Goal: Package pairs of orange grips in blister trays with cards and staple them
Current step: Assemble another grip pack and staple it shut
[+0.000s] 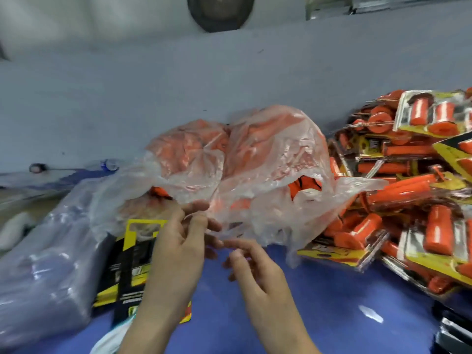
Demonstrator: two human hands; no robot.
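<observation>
Two hands meet at the near middle of the blue bench (319, 302). The left hand (178, 249) pinches the loose lower edge of a clear plastic bag (268, 154) stuffed with orange grips (199, 146). The right hand (258, 269) hangs just beneath that edge, fingers loosely spread, holding nothing. The bag lies just beyond both hands. Yellow-and-black cards (130, 264) lie beside the left wrist, and finished packs (421, 200) are heaped at the bench's right edge.
</observation>
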